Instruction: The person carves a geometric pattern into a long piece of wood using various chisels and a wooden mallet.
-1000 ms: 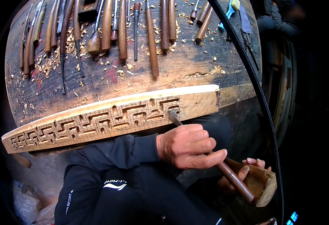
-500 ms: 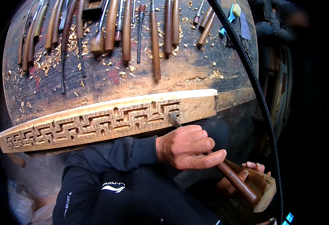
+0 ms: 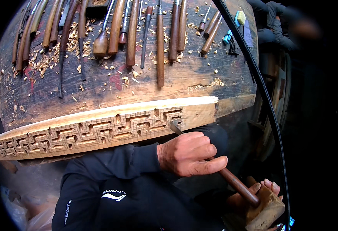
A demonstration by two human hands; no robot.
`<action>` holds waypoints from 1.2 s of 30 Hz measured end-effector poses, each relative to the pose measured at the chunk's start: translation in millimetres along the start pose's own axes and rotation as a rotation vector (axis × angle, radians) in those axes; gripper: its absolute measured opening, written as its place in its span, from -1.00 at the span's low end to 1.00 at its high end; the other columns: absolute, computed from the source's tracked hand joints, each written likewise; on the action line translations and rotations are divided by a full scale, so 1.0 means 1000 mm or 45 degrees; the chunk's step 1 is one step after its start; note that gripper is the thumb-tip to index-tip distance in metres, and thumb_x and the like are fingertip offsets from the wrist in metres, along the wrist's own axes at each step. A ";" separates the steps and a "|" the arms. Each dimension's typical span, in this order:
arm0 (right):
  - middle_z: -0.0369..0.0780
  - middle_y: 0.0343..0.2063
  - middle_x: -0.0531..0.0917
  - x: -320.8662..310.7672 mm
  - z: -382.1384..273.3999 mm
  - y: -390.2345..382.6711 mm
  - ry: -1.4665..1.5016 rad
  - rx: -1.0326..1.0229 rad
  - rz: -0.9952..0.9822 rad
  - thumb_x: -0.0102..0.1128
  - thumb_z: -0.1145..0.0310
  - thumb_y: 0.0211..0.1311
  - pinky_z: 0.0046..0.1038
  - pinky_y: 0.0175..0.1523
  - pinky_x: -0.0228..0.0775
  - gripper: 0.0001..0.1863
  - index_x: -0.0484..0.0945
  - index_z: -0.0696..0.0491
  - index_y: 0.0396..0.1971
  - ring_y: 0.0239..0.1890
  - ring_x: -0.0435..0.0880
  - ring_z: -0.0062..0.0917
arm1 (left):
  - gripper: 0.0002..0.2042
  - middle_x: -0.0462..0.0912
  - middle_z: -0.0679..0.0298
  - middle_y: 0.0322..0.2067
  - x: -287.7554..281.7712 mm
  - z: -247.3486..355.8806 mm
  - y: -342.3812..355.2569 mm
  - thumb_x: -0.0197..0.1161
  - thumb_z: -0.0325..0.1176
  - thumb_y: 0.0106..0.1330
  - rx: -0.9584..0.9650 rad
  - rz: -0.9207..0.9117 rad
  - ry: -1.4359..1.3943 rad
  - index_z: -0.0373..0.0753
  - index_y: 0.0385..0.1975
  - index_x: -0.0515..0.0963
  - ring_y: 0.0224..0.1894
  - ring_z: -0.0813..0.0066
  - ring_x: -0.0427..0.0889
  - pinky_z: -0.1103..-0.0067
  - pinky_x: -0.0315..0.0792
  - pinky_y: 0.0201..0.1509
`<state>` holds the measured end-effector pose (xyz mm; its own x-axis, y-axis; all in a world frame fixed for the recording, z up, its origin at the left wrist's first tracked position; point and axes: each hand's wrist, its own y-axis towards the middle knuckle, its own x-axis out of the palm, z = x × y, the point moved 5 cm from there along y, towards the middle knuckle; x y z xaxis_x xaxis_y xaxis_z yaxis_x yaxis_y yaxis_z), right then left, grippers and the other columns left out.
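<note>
My left hand (image 3: pixel 190 154) is wrapped round the brown wooden handle of a chisel (image 3: pixel 236 184). The chisel's metal blade meets the fretwork near the right end of a long pale wooden board (image 3: pixel 199 113). Pencil grid lines and carved angular recesses cover the board's front face. At the lower right my right hand (image 3: pixel 271 186) grips a wooden mallet (image 3: pixel 267 211), fingers and thumb closed about it, its palm largely hidden. The mallet's block lies against the butt of the chisel handle, or very close to it.
Chisels and gouges (image 3: pixel 131 38) with wooden handles lie in a row on the worn bench (image 3: pixel 95 86), among wood shavings (image 3: pixel 41 63). A brush (image 3: pixel 240 17) lies at the far right. A black cable (image 3: pixel 267 92) crosses the right side. Another person's legs (image 3: pixel 275 27) show beyond.
The mallet has moved from alongside the chisel handle to its butt end, and its block has turned. My left hand keeps its grip on the chisel. The whole view has shifted slightly.
</note>
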<state>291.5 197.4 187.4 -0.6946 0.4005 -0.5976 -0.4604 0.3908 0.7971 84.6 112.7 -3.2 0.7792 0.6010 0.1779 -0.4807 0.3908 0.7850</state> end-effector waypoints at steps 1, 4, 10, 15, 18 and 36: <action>-0.07 -0.12 0.64 -0.003 -0.001 0.005 -0.047 -0.004 0.007 0.38 0.23 0.48 -0.33 0.10 0.67 -0.43 0.32 0.10 0.31 -0.14 0.73 -0.38 | -0.61 0.54 0.25 -0.33 0.000 0.000 0.001 0.44 -0.45 0.28 -0.009 0.006 -0.001 -0.30 0.12 0.69 -0.51 0.41 0.48 0.47 0.31 -0.48; -0.11 -0.14 0.63 -0.016 -0.014 0.026 -0.174 -0.054 0.076 0.45 0.24 0.41 -0.35 0.13 0.64 -0.41 0.36 0.09 0.27 -0.14 0.71 -0.41 | -0.61 0.55 0.26 -0.33 0.000 0.000 0.002 0.47 -0.47 0.28 -0.042 0.056 -0.003 -0.29 0.13 0.69 -0.50 0.41 0.49 0.46 0.33 -0.48; -0.07 -0.26 0.74 -0.016 -0.005 0.035 0.125 0.095 0.028 0.35 0.44 0.41 -0.33 0.03 0.72 -0.55 0.54 0.34 0.20 -0.21 0.79 -0.37 | -0.56 0.57 0.26 -0.33 -0.002 -0.001 0.002 0.51 -0.47 0.25 -0.038 0.068 0.013 -0.30 0.16 0.67 -0.48 0.39 0.51 0.44 0.35 -0.46; -0.05 0.09 0.74 -0.026 0.003 0.052 -0.512 -0.125 -0.152 0.41 0.48 0.47 -0.20 0.34 0.69 -0.48 0.52 0.22 0.36 0.12 0.80 -0.26 | -0.54 0.61 0.22 -0.32 -0.005 -0.001 0.002 0.51 -0.47 0.25 -0.101 0.127 -0.004 -0.31 0.18 0.66 -0.47 0.32 0.56 0.40 0.39 -0.45; -0.06 0.06 0.76 -0.021 0.000 0.029 -0.431 -0.462 0.199 0.54 0.43 0.38 -0.20 0.27 0.73 -0.46 0.56 0.23 0.29 0.11 0.81 -0.23 | -0.52 0.57 0.23 -0.34 -0.002 0.000 0.006 0.51 -0.45 0.23 -0.141 0.102 -0.015 -0.28 0.19 0.64 -0.43 0.27 0.58 0.37 0.44 -0.41; -0.15 0.01 0.75 0.155 -0.005 -0.056 0.062 0.076 -0.455 0.30 0.62 -0.03 -0.25 -0.13 0.55 -0.32 0.70 0.00 0.23 -0.15 0.74 -0.20 | -0.60 0.73 0.08 -0.31 -0.086 0.039 0.002 0.48 -0.55 0.20 -0.020 -0.537 1.093 -0.29 0.09 0.75 -0.45 0.10 0.67 0.28 0.48 -0.42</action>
<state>207.1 233.3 50.9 -0.5217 0.1908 -0.8315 -0.6469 0.5470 0.5314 32.6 34.9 6.2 0.3315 0.7125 -0.6184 -0.2378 0.6974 0.6760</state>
